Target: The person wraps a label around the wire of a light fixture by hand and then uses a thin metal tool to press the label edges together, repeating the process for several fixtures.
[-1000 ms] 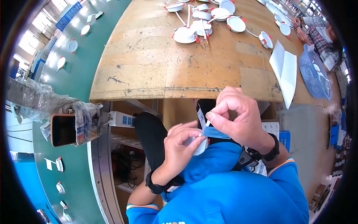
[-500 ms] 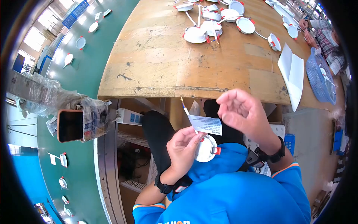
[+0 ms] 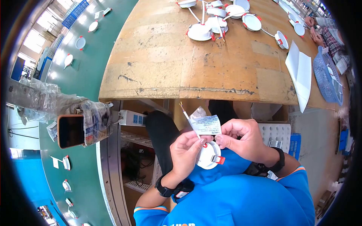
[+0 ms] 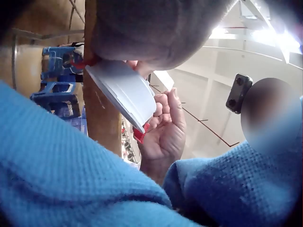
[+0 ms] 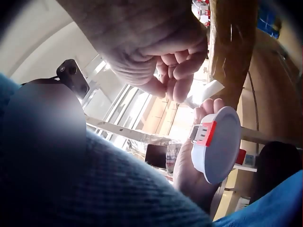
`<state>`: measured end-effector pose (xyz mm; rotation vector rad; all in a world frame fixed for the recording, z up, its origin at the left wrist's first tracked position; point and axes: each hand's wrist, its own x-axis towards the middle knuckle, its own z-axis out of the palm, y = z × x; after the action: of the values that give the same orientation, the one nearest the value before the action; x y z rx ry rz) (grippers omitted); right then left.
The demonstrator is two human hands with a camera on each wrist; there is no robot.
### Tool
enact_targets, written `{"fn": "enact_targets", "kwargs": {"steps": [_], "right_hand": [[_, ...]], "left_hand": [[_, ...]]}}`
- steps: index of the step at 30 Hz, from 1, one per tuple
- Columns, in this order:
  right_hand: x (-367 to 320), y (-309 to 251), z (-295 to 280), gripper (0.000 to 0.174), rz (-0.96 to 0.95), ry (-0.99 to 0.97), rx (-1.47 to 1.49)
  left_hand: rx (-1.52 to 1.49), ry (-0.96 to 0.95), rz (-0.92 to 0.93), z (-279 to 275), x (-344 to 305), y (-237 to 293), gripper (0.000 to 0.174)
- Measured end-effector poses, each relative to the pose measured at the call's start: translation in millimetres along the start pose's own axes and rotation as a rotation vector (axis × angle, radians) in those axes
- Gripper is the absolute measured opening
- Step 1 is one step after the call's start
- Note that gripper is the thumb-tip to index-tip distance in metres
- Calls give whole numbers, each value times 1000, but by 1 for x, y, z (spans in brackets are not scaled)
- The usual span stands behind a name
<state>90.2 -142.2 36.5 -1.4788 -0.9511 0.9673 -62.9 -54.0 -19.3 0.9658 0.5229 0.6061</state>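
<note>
In the head view the left hand (image 3: 184,154) holds a round white lamp (image 3: 205,157) with red clips, its thumb at the lamp's upper edge. A white cable (image 3: 187,116) with bare wire ends rises from that grip. Around the cable sits a printed label (image 3: 206,125), whose lower right corner the right hand (image 3: 243,140) pinches between thumb and fingers. The left wrist view shows the lamp (image 4: 124,92) edge-on, below the near hand. Seen from the right wrist, the lamp (image 5: 222,144) rests against the left hand's palm and the label (image 5: 208,92) is partly hidden.
Several similar lamps (image 3: 200,32) lie at the far side of the wooden table (image 3: 158,64). A folded white sheet (image 3: 299,75) and a blue basket (image 3: 326,77) stand at right. On the left are a green surface (image 3: 81,67) with lamps, and a phone (image 3: 71,131) on a wrapped arm.
The right hand has come down from above the label and pinches its corner. Earlier it was near the cable end; the lamp and label have since turned into fuller view in the left hand.
</note>
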Motion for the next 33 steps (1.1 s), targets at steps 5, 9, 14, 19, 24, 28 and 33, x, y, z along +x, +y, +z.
{"fn": "enact_targets", "kwargs": {"steps": [5, 9, 14, 19, 24, 28, 33], "right_hand": [[0, -1, 1, 17, -15, -28, 20], [-2, 6, 3, 15, 32, -9, 95], [-2, 5, 2, 13, 109, -29, 232], [-2, 4, 2, 13, 130, -47, 227], [-5, 6, 2, 13, 134, -54, 173], [-6, 4, 4, 13, 103, -56, 119], [-7, 3, 4, 11, 38, -63, 44]], "left_hand": [[-31, -15, -13, -6, -1, -5, 25], [-12, -20, -22, -5, -2, -4, 29], [1, -36, -41, -5, -3, -5, 30], [-64, -102, -108, -9, -6, -4, 28], [-84, -164, -119, -16, -9, -8, 27], [-117, -172, -117, -15, -13, -7, 26], [-115, -178, -74, -14, -14, -10, 24]]}}
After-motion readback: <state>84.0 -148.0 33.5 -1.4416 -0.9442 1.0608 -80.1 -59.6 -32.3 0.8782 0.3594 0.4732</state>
